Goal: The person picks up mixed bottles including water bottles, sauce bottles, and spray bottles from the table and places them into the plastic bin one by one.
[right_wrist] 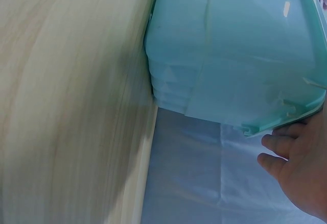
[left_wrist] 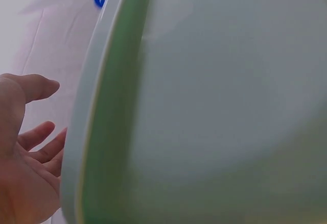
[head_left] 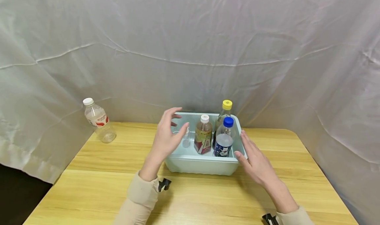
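Observation:
A pale blue-green plastic bin [head_left: 202, 167] stands on the table. Inside it are a white-capped bottle [head_left: 203, 137] with a gold and red label, a blue-capped bottle [head_left: 224, 139], a yellow-capped bottle [head_left: 226, 110] behind that, and a small clear bottle [head_left: 186, 142] at the left. Over the bin's left end is my left hand [head_left: 166, 134], fingers bent loosely, thumb apart, nothing held. My right hand [head_left: 258, 160] lies along the right end with its fingers extended. In the right wrist view, its fingers [right_wrist: 278, 145] are right at the bin's rim.
A clear bottle [head_left: 101, 121] with a white cap and a red-marked label stands near the table's left back edge. Grey cloth [head_left: 190, 53] hangs behind the wooden table [head_left: 98, 192] and along its sides. The bin sits close to the back cloth.

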`<action>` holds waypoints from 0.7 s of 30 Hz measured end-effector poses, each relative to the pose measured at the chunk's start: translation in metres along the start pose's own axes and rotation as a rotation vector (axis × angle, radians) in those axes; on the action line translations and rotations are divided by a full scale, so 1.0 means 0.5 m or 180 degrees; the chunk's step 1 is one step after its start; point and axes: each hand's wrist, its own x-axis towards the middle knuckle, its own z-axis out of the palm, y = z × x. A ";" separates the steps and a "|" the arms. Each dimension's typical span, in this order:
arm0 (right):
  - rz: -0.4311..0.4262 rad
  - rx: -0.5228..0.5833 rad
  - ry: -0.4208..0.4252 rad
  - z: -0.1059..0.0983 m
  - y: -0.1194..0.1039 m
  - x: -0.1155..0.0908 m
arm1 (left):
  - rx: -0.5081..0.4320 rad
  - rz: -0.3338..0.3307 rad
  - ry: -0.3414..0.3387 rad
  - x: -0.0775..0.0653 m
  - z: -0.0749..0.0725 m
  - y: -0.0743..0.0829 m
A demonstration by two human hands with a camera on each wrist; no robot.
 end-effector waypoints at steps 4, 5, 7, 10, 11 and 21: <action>-0.0004 -0.0002 -0.0002 0.000 0.000 0.000 | -0.0010 -0.0126 0.0203 0.000 -0.040 -0.024; -0.0008 -0.0003 0.0000 0.000 0.000 0.000 | -0.0004 -0.0141 0.0257 -0.001 -0.049 -0.031; -0.0011 -0.0008 0.0001 0.000 0.000 0.000 | 0.0012 -0.0185 0.0366 -0.002 -0.069 -0.048; -0.0007 -0.0007 0.0003 0.000 0.000 0.000 | 0.0033 -0.0287 0.0537 -0.004 -0.098 -0.077; -0.0004 -0.0001 0.0000 0.000 0.000 0.000 | 0.0035 -0.0311 0.0600 -0.005 -0.107 -0.087; 0.0026 0.0034 -0.0016 0.002 0.001 -0.001 | 0.0388 -0.0241 0.1707 -0.015 -0.189 -0.180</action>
